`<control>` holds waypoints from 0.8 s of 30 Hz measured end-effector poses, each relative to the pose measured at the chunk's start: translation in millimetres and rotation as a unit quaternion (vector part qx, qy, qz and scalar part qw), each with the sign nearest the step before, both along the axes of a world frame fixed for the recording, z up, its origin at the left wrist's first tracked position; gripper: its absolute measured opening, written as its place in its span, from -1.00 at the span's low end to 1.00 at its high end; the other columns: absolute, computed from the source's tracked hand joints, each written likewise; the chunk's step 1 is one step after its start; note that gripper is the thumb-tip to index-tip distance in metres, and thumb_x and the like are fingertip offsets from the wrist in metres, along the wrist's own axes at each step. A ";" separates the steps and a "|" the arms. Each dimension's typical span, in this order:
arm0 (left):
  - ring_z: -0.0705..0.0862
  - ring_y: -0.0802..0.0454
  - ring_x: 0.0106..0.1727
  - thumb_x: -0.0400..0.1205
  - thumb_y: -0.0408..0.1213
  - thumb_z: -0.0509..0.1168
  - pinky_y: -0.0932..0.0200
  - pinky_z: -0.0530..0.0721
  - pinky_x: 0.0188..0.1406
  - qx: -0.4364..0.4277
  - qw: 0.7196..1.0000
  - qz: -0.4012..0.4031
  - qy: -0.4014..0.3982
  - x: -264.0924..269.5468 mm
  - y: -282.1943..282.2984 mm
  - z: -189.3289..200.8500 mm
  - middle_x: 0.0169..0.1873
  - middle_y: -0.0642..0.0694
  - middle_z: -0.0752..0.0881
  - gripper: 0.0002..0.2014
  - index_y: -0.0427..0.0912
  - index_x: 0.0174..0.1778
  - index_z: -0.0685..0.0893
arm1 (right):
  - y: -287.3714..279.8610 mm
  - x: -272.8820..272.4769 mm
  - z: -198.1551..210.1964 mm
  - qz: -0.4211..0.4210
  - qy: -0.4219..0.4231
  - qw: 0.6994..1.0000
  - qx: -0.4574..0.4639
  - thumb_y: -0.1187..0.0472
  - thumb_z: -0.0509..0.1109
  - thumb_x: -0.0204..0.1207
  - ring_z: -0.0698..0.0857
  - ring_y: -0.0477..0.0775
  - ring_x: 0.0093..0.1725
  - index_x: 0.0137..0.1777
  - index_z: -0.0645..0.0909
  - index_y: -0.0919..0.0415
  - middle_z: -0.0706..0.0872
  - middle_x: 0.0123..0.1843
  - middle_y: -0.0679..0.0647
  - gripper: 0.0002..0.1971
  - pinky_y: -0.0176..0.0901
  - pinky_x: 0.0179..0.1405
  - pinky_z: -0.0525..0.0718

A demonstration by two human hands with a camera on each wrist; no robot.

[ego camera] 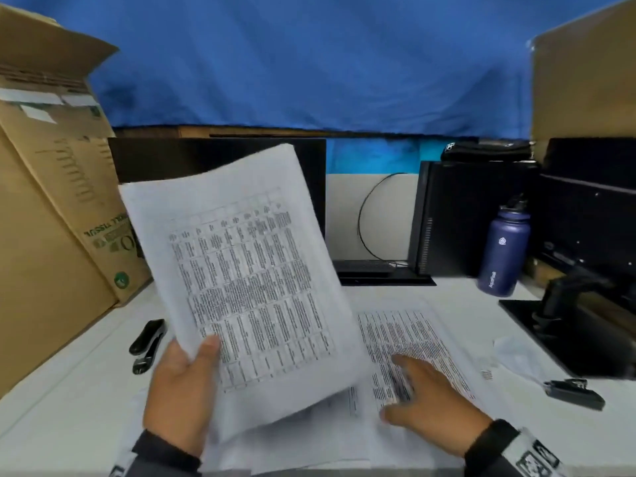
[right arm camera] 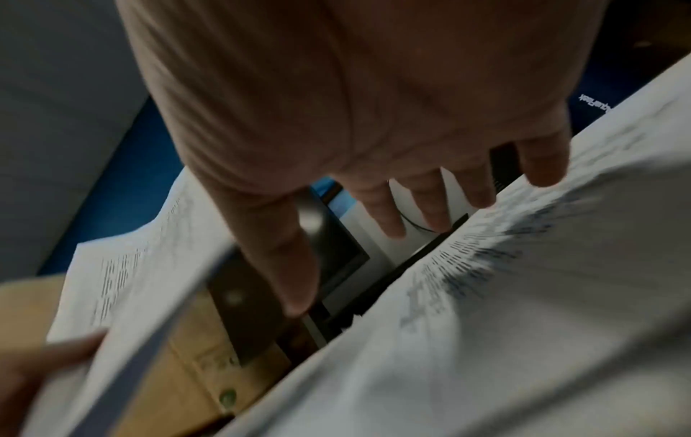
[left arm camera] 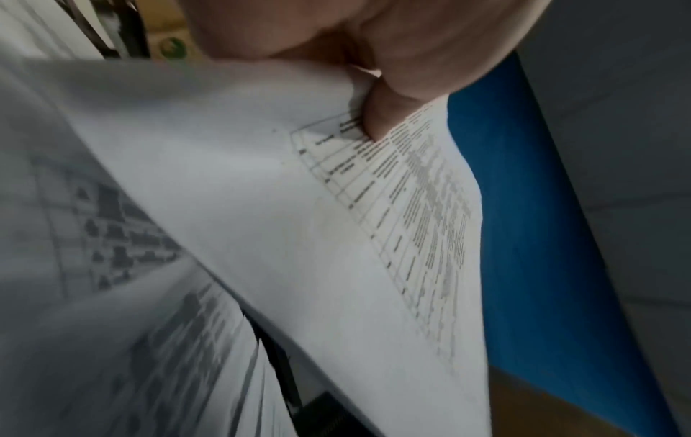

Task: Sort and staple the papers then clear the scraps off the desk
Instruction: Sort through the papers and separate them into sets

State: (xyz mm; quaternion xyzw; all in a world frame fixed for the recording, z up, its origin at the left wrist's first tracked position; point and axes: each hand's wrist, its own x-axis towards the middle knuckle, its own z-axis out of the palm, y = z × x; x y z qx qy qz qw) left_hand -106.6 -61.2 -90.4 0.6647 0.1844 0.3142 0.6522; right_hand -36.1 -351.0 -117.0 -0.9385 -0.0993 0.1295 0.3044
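Left grip: the left hand [ego camera: 179,390] is pinching the printed sheet [ego camera: 241,280] at its lower corner, thumb on top, lifting it tilted above the table [ego camera: 69,390].
Right grip: the right hand [ego camera: 430,397] is lying open, fingers straight, on the papers on the table [ego camera: 406,342].
Wrist views: the left wrist view is showing the thumb [left arm camera: 377,115] pressing on the table print; the right wrist view is showing spread fingers [right arm camera: 381,213], blurred.
Sheet look: white, dense black table, slightly curved.
Around: black stapler [ego camera: 148,342] lying left, a second stapler [ego camera: 574,394] right, blue bottle [ego camera: 504,249] behind, cardboard box [ego camera: 51,201] at left.
In the way: the lifted sheet is hiding part of the monitor [ego camera: 220,160].
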 end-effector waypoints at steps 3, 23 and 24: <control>0.78 -0.12 0.07 0.71 -0.12 0.35 -0.25 0.68 0.25 -0.028 0.998 0.050 0.004 -12.9 23.9 2.6 -0.02 0.00 0.84 -0.91 0.15 -0.04 0.76 | 1.1 -5.6 -17.8 0.032 0.002 0.990 -0.138 -0.64 0.42 -0.21 0.14 0.08 0.70 0.72 0.02 -0.10 0.14 0.73 -0.09 0.43 0.16 0.63 0.23; 0.80 -0.22 0.07 0.75 -0.37 0.27 -0.21 0.71 0.17 -0.164 0.986 0.022 0.019 -38.5 44.4 -41.0 0.05 -0.13 0.84 -0.80 -0.02 0.17 0.72 | 64.9 -6.4 -20.1 0.049 -0.033 0.969 -0.240 -0.60 0.28 0.11 0.48 0.16 0.37 0.46 0.40 0.03 0.50 0.38 0.04 -0.01 0.16 0.26 0.56; 0.80 -0.21 0.07 0.75 -0.38 0.27 -0.18 0.72 0.15 -0.166 0.986 0.020 0.014 -38.6 43.4 -39.9 0.05 -0.13 0.84 -0.77 -0.04 0.23 0.72 | 68.2 -6.6 -22.4 0.043 -0.042 0.963 -0.263 -0.55 0.27 0.18 0.44 0.20 0.43 0.50 0.35 0.03 0.46 0.44 0.06 -0.03 0.21 0.31 0.54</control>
